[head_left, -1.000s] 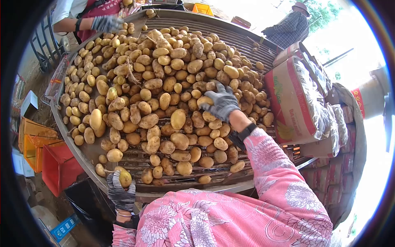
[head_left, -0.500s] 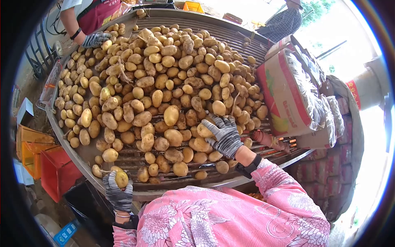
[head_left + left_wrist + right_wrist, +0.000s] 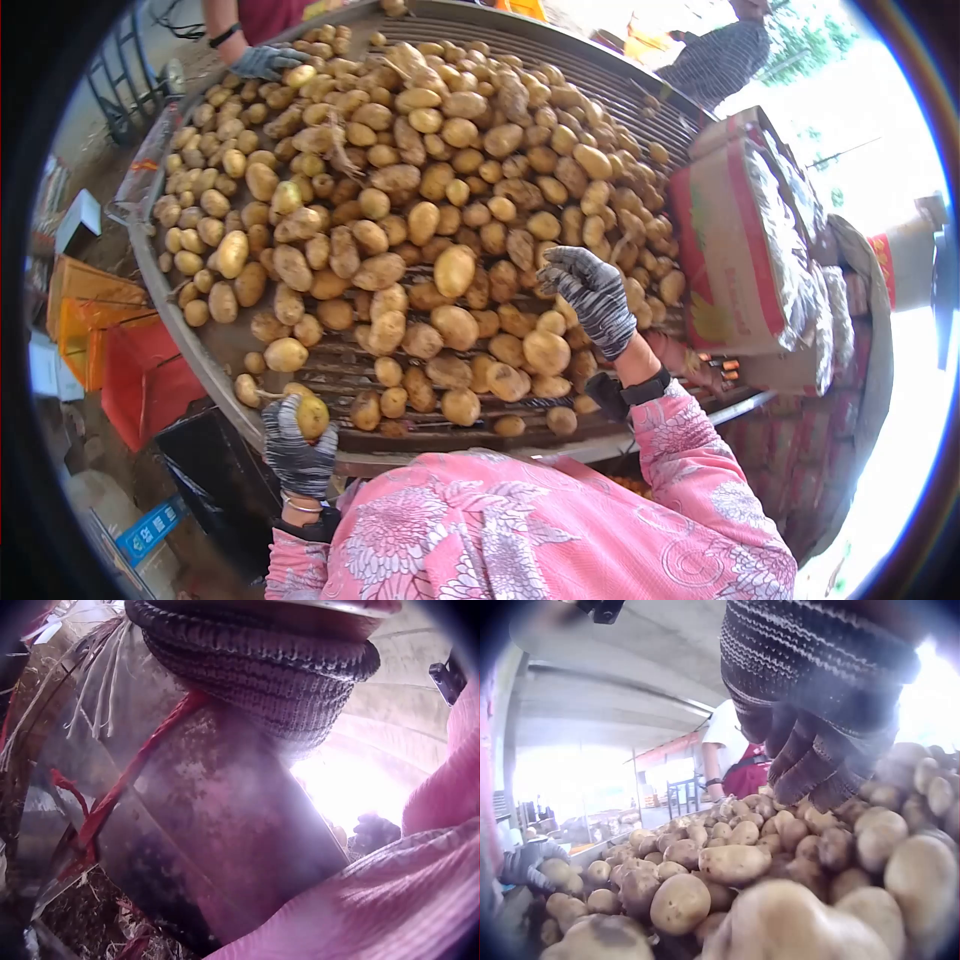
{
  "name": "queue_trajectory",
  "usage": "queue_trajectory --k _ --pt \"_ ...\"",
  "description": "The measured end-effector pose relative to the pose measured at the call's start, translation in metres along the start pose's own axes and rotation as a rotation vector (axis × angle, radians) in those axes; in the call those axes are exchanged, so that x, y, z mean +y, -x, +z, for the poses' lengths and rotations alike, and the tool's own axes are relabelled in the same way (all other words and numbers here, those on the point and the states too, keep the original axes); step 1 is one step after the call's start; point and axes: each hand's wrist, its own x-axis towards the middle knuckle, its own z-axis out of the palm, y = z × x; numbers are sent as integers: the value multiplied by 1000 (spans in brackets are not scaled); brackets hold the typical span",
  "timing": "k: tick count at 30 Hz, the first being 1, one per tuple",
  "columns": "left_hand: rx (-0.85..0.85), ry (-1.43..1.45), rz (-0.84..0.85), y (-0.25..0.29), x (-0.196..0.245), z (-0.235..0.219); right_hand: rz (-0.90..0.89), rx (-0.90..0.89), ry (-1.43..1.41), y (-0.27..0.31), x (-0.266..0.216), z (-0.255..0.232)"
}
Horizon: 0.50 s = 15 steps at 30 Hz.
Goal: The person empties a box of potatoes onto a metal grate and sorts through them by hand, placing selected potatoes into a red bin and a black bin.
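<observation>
right now, potatoes [image 3: 380, 270] lie heaped across a slatted table [image 3: 600, 70], thinning toward the near edge, where bare slats show. at the near-left corner the left hand [image 3: 300, 450], in a striped glove, has its fingers curled round one potato [image 3: 313, 418] beside the rim. the right hand [image 3: 595, 305] hangs over the heap nearer the right edge, fingers loosely bent, with nothing seen in its grasp. a cardboard box [image 3: 725, 250] with plastic bulging from it stands against the right edge and blocks that side; a reddish bundle [image 3: 690, 362], too unclear to name, lies by the near-right corner. at the far-left corner another person's gloved hand [image 3: 268, 62] touches the potatoes; whether it grips any cannot be told. dry roots [image 3: 340, 148] lie on the heap. beyond the left edge stand an orange crate [image 3: 80, 345] and a red crate [image 3: 150, 375], with a black container [image 3: 212, 480] below the near-left corner. the left wrist view shows a red cord [image 3: 142, 761] running down from the glove.
</observation>
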Motion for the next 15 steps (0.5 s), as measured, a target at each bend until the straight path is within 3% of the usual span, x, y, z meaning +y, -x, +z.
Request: queue_trajectory --k 1,2,3,5,8,10,11,13,15 --pt "-2 13 2 0 0 -1 -69 -41 110 -15 -6 10" --pt "-26 -5 18 1 -3 -2 -88 -109 33 -29 -8 23" --pt "-10 -23 11 1 -5 -2 -271 -197 323 -50 -15 33" --pt "-2 -34 38 0 -4 -2 -458 -278 582 -84 -30 65" --pt "23 -30 35 -2 -1 -3 -533 -449 804 -128 -44 117" --pt "58 -35 60 2 -6 0 -655 -544 1072 -165 -25 150" --pt "60 -54 35 2 -5 -1 -551 -734 1244 -177 -37 161" --pt "98 41 29 0 -1 -6 -638 -721 1285 -193 -20 169" --pt "133 191 -84 4 -4 -5 -587 -733 1350 -195 -18 174"
